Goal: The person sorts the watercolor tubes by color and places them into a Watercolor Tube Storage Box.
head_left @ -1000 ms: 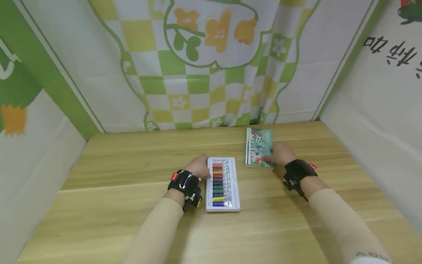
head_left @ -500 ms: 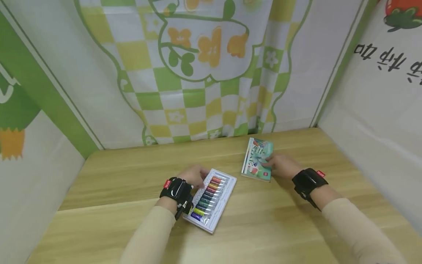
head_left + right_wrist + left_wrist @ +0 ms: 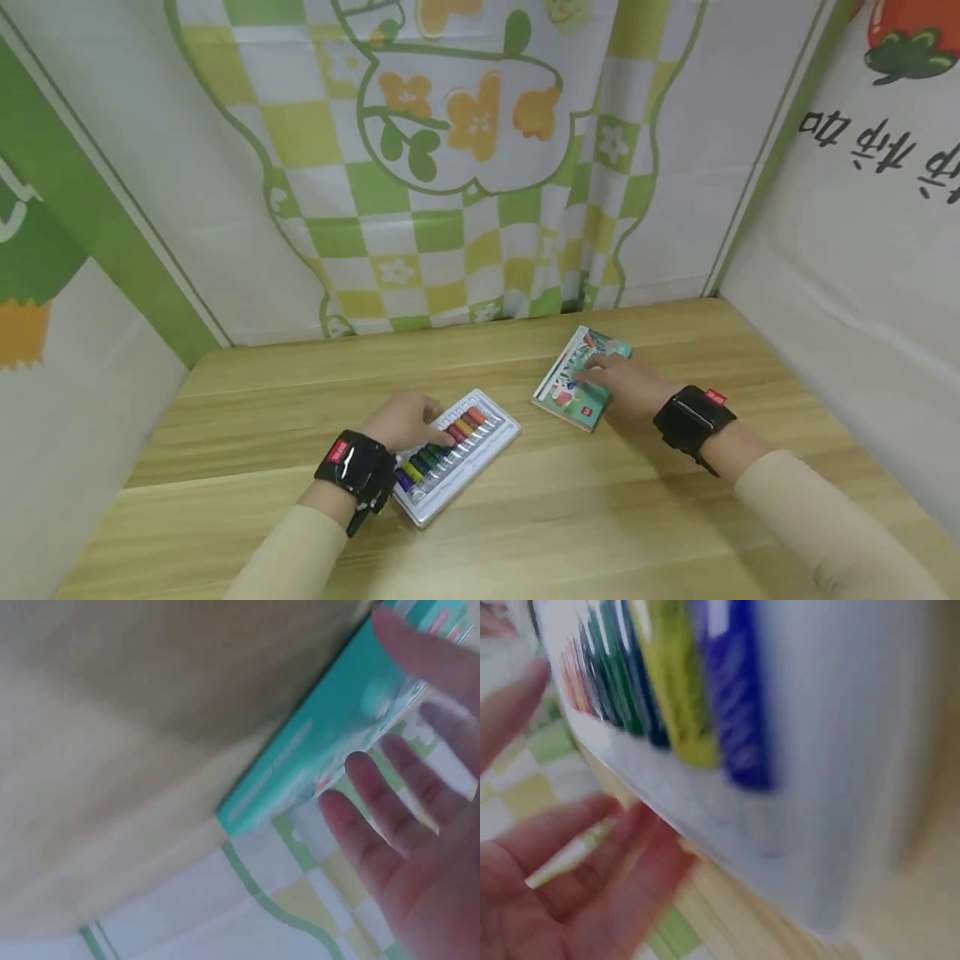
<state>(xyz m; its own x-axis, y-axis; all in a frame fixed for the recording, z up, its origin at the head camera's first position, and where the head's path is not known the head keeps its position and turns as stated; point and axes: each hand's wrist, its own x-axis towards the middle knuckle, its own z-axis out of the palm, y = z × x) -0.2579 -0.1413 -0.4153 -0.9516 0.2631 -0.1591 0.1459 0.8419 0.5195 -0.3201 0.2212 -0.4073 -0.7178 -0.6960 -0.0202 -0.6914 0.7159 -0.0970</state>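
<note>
A white tray (image 3: 462, 475) of colourful paint tubes (image 3: 467, 426) lies at a slant on the table, in the middle of the head view. My left hand (image 3: 399, 422) holds its left long side, with the thumb over the tubes and the fingers at the edge. The left wrist view shows the fingertips (image 3: 656, 840) against that edge, blurred. To the right lies a thin turquoise box (image 3: 564, 398) with a printed picture, also slanted. My right hand (image 3: 633, 388) rests at its right side, fingers extended over the top. In the right wrist view those fingers (image 3: 375, 799) are spread.
The wooden table (image 3: 300, 450) reaches back to a checked green, yellow and white curtain (image 3: 442, 233). Pale printed walls (image 3: 832, 275) stand on both sides. Each wrist wears a black strap with a camera (image 3: 693, 421).
The paint tray has turned clockwise and shifted left with my left hand. The box has turned clockwise too, while my right fingers moved further over its top. The head view has tilted up slightly.
</note>
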